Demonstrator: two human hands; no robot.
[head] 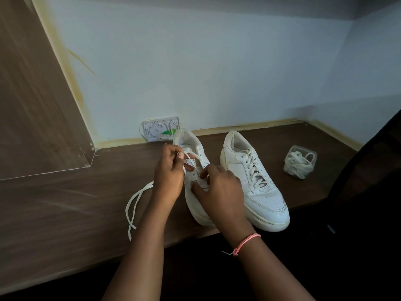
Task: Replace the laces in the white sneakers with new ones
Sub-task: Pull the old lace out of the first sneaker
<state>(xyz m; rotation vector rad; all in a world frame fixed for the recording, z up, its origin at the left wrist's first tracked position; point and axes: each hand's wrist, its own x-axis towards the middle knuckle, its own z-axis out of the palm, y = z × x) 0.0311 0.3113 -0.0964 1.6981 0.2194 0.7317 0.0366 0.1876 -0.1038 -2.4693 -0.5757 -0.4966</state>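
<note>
The near edge of a dark brown wood-grain desk (65, 203) runs below the person's forearms, and the floor under it is lost in shadow. On the right wrist sits a pink thread bracelet (246, 243). The right hand (219, 187) lies over the forepart of the left sneaker (196, 168), its fingers curled down onto the eyelet rows; whether it pinches the lace there cannot be made out. Just left of it, the left hand (171, 168) pinches a white lace (191, 156) between thumb and forefinger, the strand running up and right across the sneaker's open throat. The sneaker's long axis runs near to far, toe toward the person and heel toward the wall, tilted a little leftward at the heel.

Left of the left hand and nearer the desk edge, a loose white lace (134, 207) lies in a long loop on the wood. Right of the right hand, close beside it, stands the right sneaker (256, 181), fully laced, toe near and heel far, its toe overhanging the desk edge. Farther right, well apart from both hands, a small clear plastic tub (300, 162) holds coiled white laces.

Beyond the hands, a white plastic plate (160, 129) with a green mark leans against the pale blue wall (206, 61), which meets the desk along a yellowish strip. A brown panel (32, 94) rises at far left.
</note>
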